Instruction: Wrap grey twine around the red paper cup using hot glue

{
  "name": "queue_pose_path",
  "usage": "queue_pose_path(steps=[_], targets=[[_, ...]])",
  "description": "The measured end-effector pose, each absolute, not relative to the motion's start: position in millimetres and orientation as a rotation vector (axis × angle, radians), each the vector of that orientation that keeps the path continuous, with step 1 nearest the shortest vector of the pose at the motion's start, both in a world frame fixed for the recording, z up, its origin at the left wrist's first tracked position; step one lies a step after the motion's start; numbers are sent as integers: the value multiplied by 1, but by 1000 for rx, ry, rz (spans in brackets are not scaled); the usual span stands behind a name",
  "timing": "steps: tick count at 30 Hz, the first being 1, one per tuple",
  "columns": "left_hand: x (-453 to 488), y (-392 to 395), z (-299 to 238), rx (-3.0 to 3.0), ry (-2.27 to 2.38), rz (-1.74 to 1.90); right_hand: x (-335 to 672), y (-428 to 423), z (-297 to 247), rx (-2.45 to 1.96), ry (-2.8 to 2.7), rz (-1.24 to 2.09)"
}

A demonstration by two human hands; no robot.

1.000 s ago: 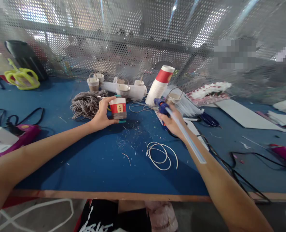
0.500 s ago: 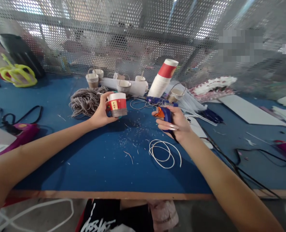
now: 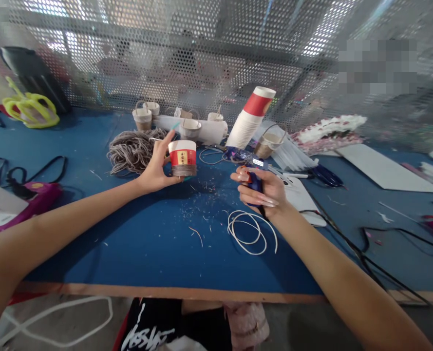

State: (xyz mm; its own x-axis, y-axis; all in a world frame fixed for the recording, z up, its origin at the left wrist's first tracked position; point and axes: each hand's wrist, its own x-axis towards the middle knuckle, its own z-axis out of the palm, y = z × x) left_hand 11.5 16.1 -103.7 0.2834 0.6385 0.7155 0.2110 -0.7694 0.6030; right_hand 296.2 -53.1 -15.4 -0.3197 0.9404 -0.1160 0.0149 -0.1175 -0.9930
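Note:
My left hand holds a red and white paper cup above the blue table, thumb under its base and a finger raised beside the rim. Grey-brown cord is wound around the cup's lower part. My right hand is wrapped around the handle of a dark blue glue gun, its nozzle pointing left toward the cup. A tangled heap of grey-brown cord lies behind my left hand. Below my right hand rests a loose coil of white cord.
Behind stand a leaning stack of paper cups and several cord-wrapped cups with handles. A white roll lies among them. Black cables run along the right. A purple item sits at left; scraps dot the middle.
The glue gun has tilted from pointing away from me to show its side with the label. A finger of my left hand has lifted off the cup's rim.

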Motion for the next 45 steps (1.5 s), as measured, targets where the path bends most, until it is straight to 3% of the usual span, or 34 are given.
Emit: queue_pose_path(steps=[11,21,30,36,45], targets=[[8,6,-90,2582,901,1488,296,-51,-16,-1148,-1364,1519],[11,5,-90,2598,828,1552,296,-51,-19,-1068,-1409,1614],[12,-2,-87,2679,1044,1375,279,-61,-36,-1120,-1535,1423],[15,1,-88,2739,844,1353,278,-61,-45,-1193,-1577,1276],[14,1,-83,2683,837,1367,277,-62,-50,-1266,-1534,1325]])
